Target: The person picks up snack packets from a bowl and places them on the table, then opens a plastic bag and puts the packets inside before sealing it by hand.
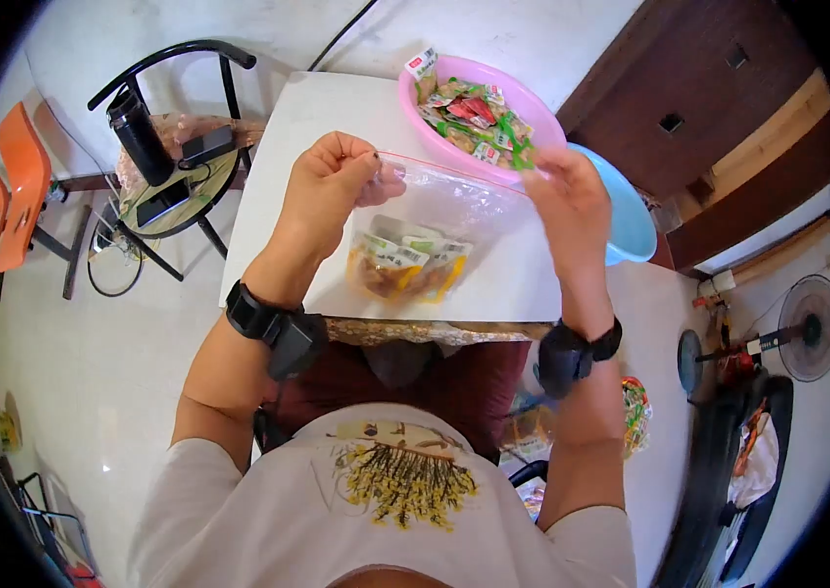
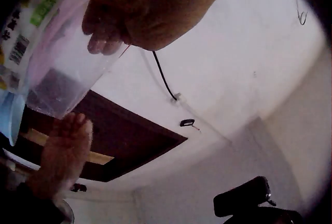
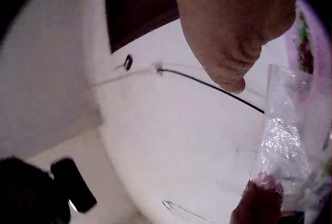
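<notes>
A clear zip bag (image 1: 464, 201) with a red line along its mouth is spread above the white table. Several snack packets (image 1: 400, 267) with yellow and white printing show through its lower part. At the bag's left top corner, my left hand (image 1: 327, 191) pinches the plastic between thumb and fingers. My right hand (image 1: 572, 201) is beside the right top corner, its fingertips close to the edge. From the right wrist, that corner of the bag (image 3: 285, 125) shows just outside the fingers. The left wrist view has one printed packet (image 2: 23, 37) close up.
A pink basin (image 1: 425, 118) full of small snack packets stands at the table's (image 1: 307, 108) back right. Behind my right hand is a light blue basin (image 1: 631, 216). Left of the table, a black-framed chair (image 1: 199, 201) carries a black bottle (image 1: 139, 137) and devices.
</notes>
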Motion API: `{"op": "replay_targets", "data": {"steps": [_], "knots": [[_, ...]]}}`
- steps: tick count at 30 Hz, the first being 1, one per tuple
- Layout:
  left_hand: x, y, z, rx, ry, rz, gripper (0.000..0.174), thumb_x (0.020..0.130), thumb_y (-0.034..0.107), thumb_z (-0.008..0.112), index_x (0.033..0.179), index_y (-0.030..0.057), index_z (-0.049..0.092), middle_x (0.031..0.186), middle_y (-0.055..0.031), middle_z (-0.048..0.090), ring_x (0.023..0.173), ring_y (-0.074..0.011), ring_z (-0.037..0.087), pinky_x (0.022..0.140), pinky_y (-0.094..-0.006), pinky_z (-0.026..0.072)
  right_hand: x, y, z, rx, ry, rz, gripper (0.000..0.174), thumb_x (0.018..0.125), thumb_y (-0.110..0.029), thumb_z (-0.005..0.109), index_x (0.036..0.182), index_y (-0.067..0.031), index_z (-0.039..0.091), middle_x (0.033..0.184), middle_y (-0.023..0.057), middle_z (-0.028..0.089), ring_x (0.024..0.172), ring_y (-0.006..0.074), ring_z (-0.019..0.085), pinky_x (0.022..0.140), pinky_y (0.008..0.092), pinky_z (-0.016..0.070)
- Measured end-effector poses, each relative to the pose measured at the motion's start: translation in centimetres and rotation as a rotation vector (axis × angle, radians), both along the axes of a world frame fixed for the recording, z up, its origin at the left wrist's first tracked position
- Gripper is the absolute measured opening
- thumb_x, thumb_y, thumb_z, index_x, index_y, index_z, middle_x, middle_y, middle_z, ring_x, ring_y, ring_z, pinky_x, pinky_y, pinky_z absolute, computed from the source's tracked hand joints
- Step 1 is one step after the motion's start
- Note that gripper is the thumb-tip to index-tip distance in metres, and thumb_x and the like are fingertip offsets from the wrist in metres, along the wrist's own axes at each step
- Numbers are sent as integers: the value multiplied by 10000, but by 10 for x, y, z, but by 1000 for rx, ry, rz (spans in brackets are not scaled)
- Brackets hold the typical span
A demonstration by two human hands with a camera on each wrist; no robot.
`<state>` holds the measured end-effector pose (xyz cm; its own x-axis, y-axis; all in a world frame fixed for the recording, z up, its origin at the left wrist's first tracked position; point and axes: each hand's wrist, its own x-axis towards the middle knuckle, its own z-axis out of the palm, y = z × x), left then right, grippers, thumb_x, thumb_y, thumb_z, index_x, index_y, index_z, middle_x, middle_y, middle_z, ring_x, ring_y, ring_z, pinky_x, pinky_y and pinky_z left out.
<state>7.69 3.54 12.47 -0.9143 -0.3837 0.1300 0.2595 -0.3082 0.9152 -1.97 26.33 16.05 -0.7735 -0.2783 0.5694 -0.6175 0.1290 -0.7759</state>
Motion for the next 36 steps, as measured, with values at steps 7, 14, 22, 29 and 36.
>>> {"op": "replay_targets", "data": {"steps": [7,14,22,29,36], "knots": [[2,7,5,-43,53,-39,23,916,33,525,916,10,530,887,-151,675,779,-220,690,726,-309,573,6,-61,20,514,14,344,254,731,-74,751,938,19,637,830,64,635,778,116,588,705,274,486],[3,2,1,-78,71,-55,45,930,64,527,894,41,541,885,-108,672,768,-196,682,751,-340,574,-5,-19,14,530,-17,363,160,720,-113,738,750,15,646,645,92,618,598,147,582,562,303,448],[-3,2,1,-102,82,-76,49,938,71,528,904,58,560,871,-125,688,774,-205,689,738,-332,572,-5,28,16,537,-93,268,168,746,-121,735,736,15,637,608,53,576,566,98,502,529,267,407],[-4,3,5,-74,154,-103,46,920,72,555,893,35,563,841,-122,678,766,-205,688,714,-323,567,-5,45,13,481,-58,349,144,792,-135,702,764,-11,634,649,15,572,612,75,495,556,258,410],[-49,11,18,-169,393,-450,125,946,87,526,1030,3,564,1009,-96,635,1015,-262,635,985,-418,466,19,103,58,682,170,135,116,847,-175,627,834,-60,625,654,0,562,610,95,528,573,262,444]]}}
